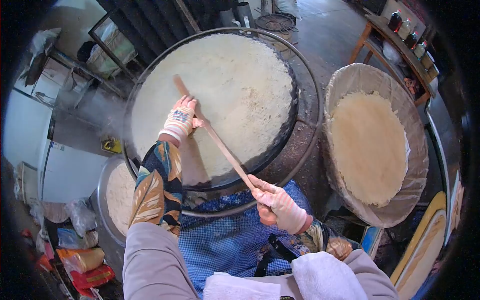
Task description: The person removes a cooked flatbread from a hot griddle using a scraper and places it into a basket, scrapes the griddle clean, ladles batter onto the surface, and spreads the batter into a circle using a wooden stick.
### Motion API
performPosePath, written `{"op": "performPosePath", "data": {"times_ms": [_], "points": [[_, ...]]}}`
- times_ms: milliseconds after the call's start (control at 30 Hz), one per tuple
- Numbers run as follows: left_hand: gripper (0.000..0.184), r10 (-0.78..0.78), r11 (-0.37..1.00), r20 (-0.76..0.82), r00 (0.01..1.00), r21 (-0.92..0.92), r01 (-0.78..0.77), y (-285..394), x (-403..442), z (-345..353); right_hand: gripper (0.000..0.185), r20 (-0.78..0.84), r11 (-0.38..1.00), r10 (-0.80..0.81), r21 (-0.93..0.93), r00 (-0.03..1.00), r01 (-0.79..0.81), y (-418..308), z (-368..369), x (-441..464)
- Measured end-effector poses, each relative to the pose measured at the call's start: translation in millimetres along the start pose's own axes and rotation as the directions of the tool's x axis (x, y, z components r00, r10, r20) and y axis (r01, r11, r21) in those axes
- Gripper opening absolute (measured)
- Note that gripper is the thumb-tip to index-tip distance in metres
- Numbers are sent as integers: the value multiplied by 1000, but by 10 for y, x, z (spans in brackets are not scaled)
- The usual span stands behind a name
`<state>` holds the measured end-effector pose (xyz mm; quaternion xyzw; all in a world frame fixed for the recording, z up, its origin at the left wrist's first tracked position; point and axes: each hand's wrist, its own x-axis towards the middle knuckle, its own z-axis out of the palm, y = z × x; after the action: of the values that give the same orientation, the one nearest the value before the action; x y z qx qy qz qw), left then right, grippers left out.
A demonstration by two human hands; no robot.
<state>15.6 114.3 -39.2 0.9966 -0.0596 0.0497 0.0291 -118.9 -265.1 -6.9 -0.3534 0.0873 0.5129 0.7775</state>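
Note:
A long wooden stick [225,151] slants across a wide round griddle pan [296,107]. My left hand [181,119], in a striped glove, is closed around its upper part, over the pan. Near the pan's front rim, my right hand [281,204], gloved too, grips the lower end. The stick's far end [180,84] looks broader and lies on or just above the pale crumbly layer [215,65] that covers the pan; I cannot tell if it touches. A rougher, browner patch [255,100] shows right of centre in that layer.
A metal ring rail [320,115] circles the pan. To the right stands a cloth-lined basket [340,85] with a flat round tan sheet [370,150] inside. A metal basin [102,187] of pale flour-like stuff is at left. Bottles [405,30] stand on a wooden table [372,25] behind. Steam drifts at left.

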Motion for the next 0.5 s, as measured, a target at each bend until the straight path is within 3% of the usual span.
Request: {"op": "performPosePath", "data": {"times_ms": [200,333,400,467,500], "points": [[89,-119,990,26,993,79,116,-343,-538,-105,53,43,979,11,-205,999,-2,86,137,249],[85,-222,970,41,974,107,217,-387,-1315,-361,55,57,880,-23,-472,998,47,402,309,358],[87,-144,982,-34,989,123,147,-604,-1914,-224,48,91,796,-8,-602,996,62,603,312,342],[89,-193,965,-29,981,173,195,-413,-2454,-229,46,188,443,-134,-867,973,228,673,278,168],[92,-177,967,-46,983,180,183,-254,-2684,-218,48,221,430,-121,-867,968,252,707,208,29]]}}
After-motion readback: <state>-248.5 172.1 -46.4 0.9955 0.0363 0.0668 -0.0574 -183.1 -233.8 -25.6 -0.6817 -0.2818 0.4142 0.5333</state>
